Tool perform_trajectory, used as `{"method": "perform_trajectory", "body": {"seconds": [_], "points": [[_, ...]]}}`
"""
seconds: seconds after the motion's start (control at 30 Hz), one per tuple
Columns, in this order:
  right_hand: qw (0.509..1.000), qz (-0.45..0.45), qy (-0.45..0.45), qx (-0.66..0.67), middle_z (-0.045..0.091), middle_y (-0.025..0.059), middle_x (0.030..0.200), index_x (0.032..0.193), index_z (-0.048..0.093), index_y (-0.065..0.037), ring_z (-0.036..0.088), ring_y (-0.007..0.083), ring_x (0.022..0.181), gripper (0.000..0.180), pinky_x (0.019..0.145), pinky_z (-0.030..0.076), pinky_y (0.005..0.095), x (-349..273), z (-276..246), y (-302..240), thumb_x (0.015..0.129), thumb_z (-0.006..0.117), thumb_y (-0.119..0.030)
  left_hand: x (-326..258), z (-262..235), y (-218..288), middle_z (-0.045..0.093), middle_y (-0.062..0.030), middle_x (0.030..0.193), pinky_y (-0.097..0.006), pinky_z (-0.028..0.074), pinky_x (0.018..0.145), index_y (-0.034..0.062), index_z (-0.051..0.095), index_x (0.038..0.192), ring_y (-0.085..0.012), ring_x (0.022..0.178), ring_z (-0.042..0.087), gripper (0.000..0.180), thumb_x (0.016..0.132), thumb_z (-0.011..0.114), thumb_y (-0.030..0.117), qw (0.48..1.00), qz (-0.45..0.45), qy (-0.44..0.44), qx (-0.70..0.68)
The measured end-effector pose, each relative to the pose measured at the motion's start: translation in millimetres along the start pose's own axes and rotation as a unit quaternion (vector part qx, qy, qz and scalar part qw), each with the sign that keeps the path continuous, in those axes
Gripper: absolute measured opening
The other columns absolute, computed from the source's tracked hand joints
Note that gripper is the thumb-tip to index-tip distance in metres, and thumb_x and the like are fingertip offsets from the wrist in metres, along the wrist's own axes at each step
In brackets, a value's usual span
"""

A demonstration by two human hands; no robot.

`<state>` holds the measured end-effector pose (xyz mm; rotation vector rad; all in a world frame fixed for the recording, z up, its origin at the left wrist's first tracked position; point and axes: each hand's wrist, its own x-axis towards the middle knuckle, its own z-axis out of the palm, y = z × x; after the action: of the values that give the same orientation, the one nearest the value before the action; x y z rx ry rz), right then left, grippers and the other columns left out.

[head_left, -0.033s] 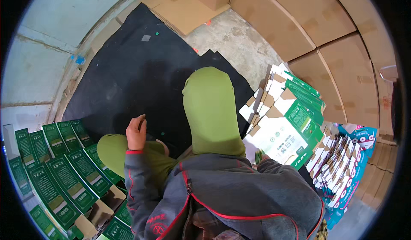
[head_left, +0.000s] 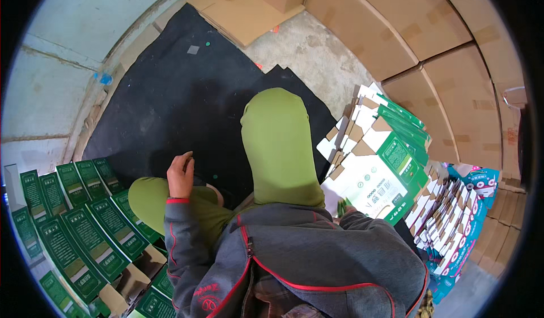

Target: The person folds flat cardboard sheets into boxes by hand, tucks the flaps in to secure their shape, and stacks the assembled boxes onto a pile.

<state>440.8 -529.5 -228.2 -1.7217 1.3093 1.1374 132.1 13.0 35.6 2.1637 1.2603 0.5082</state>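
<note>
My left hand [head_left: 180, 175] is held up over my left thigh, above the black mat [head_left: 153, 102]. Its fingers are loosely bent and a little apart, and I see nothing in them. At my right side, the sleeve and the cartons hide most of my right hand [head_left: 349, 209]. It is by the near edge of a flat, unfolded white and green carton [head_left: 365, 182], which lies on a leaning pile of similar flat cartons [head_left: 399, 126]. A small green piece [head_left: 341, 206] shows beside that hand; whether the fingers grip anything is hidden.
Rows of upright green boxes [head_left: 93, 236] stand at my left. Blue and white flat cartons [head_left: 447, 221] are stacked at the right. Large brown cardboard boxes [head_left: 391, 23] line the right side, with flat cardboard [head_left: 246, 15] at the back. A pale wall [head_left: 62, 40] bounds the left.
</note>
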Motion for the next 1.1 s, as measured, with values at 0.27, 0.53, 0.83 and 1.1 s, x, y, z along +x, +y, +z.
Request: {"method": "perform_trajectory", "body": {"seconds": [0.27,0.53,0.83,1.1], "points": [[0.982,0.054,0.011,0.182,0.059,0.0042,0.093,0.106,0.057,-0.009,0.057,0.0191,0.08,0.05,0.066,0.052,0.0344,-12,-3,28,0.079,0.068,-0.049,-7,-1,-15,0.061,-0.0119,0.081,-0.031,0.049,0.066,0.0012,0.066,0.103,-0.022,0.07,0.061,0.021,0.082,0.062,0.003,1.0,0.0,-0.007,0.016],[0.94,0.076,0.027,0.332,0.058,0.0036,0.088,0.104,0.057,-0.009,0.057,0.0189,0.077,0.051,0.065,0.051,0.0333,-23,5,34,0.078,0.068,-0.052,-8,0,-18,0.062,-0.0119,0.083,-0.031,0.049,0.066,0.0021,0.067,0.103,-0.0224,0.071,0.062,0.021,0.082,0.063,0.005,0.999,-0.026,-0.019,0.03],[0.848,-0.101,-0.115,0.508,0.055,0.0031,0.096,0.112,0.052,-0.012,0.055,0.0159,0.082,0.061,0.068,0.048,0.0321,-50,55,-38,0.074,0.074,-0.054,-7,1,-20,0.063,-0.0125,0.086,-0.033,0.05,0.068,0.0031,0.067,0.103,-0.0255,0.075,0.063,0.021,0.082,0.063,0.007,1.0,-0.008,0.014,-0.019],[0.846,-0.358,-0.184,0.35,0.058,0.0009,0.089,0.1,0.055,-0.01,0.059,0.0148,0.081,0.028,0.062,0.048,0.0247,-216,135,-137,0.09,0.06,-0.035,-14,-8,-24,0.062,-0.0117,0.086,-0.035,0.049,0.069,0.0049,0.067,0.103,-0.0285,0.078,0.063,0.022,0.081,0.064,0.008,1.0,-0.016,-0.002,0.0]]}}
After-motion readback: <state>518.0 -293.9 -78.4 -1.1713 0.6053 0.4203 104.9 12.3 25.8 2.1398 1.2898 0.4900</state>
